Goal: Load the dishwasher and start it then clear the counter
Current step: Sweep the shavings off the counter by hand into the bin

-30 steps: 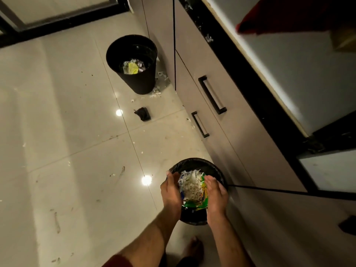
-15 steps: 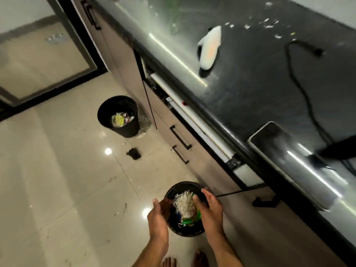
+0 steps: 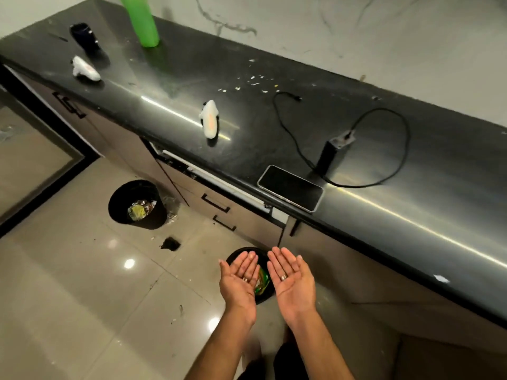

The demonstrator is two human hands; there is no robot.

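Note:
My left hand (image 3: 239, 281) and my right hand (image 3: 291, 281) are held palms up, fingers straight, empty, above a small black bin (image 3: 262, 293) on the floor. Green-wrapped rubbish (image 3: 262, 281) shows in the bin between my hands. The black counter (image 3: 170, 86) runs from far left to near right. On it lie a white object (image 3: 210, 119), a second white object (image 3: 84, 68), a green bottle (image 3: 144, 21), a dark cup (image 3: 82, 35), a phone (image 3: 290, 187), a black power bank (image 3: 332, 154) with cable, and scattered crumbs (image 3: 255, 80).
A larger black bin (image 3: 137, 204) with rubbish stands on the tiled floor by the cabinets. A dark scrap (image 3: 170, 243) lies on the floor near it. Drawers with black handles (image 3: 215, 203) sit under the counter; a strip (image 3: 214, 179) below the counter edge looks slightly ajar.
My hands held a wrapper full of white scraps over the small bin; now both palms are up and empty, and the rubbish lies in the bin. The view has lifted toward the counter.

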